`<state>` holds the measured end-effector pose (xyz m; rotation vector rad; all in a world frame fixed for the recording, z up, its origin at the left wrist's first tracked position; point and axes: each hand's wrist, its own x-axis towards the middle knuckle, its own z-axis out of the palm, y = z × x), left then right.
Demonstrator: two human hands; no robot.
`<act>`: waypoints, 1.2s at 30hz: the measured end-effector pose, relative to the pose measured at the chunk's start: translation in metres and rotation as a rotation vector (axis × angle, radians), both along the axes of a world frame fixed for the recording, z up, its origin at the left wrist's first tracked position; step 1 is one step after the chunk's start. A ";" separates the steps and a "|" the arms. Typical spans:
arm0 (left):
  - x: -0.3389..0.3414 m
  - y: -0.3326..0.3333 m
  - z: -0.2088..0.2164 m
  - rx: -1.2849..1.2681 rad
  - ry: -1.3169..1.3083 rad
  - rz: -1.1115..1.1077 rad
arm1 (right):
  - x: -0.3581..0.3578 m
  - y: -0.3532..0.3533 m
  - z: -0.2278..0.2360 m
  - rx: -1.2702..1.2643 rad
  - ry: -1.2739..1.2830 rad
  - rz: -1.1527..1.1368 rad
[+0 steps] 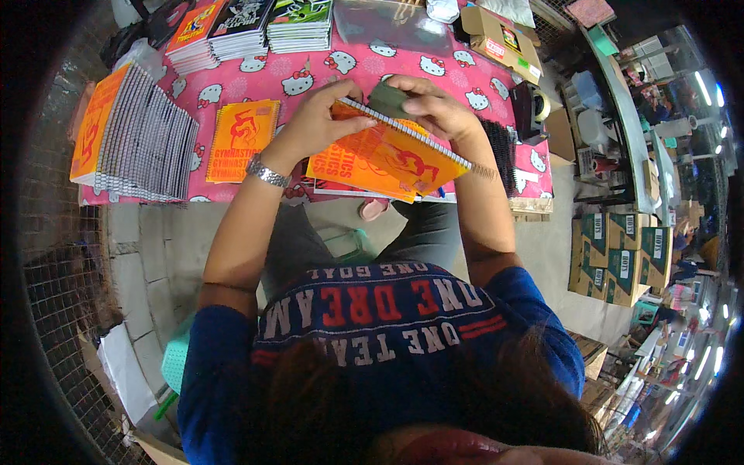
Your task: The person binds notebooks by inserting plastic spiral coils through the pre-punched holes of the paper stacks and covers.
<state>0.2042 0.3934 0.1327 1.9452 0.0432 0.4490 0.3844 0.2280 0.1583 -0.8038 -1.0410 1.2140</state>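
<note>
An orange notebook (407, 159) with red printing stands tilted above the table's near edge, its spiral-bound edge uppermost. My left hand (329, 116) grips it near the left end of that edge, thumb on the cover. Along the edge runs a coil (484, 171), its loose end sticking out past the notebook's right corner beside my right forearm. My right hand (434, 111) is closed round a dark green lump (389, 101), held against or just behind the bound edge; its exact kind is unclear. Beneath lie more orange covers (322, 167), partly hidden.
A tall stack of spiral notebooks (147, 136) leans at left, beside a small orange notebook pile (242, 139). Other notebook stacks (298, 27), a clear plastic bin (395, 27) and a cardboard box (500, 45) stand at the back. Black coils (502, 151) and a tape dispenser (532, 112) lie right.
</note>
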 end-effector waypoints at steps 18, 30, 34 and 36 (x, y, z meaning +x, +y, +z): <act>-0.017 -0.054 0.007 0.405 -0.305 0.657 | -0.074 -0.117 -0.210 -0.762 -1.703 -1.061; -0.016 -0.038 -0.003 0.325 -0.278 0.577 | -0.088 -0.111 -0.063 -0.101 -0.921 -1.279; -0.020 -0.039 0.008 0.329 -0.067 0.563 | -0.118 -0.082 -0.028 0.039 -1.084 -1.035; -0.013 -0.040 0.005 0.465 -0.231 0.586 | -0.125 -0.069 -0.030 0.094 -1.025 -0.974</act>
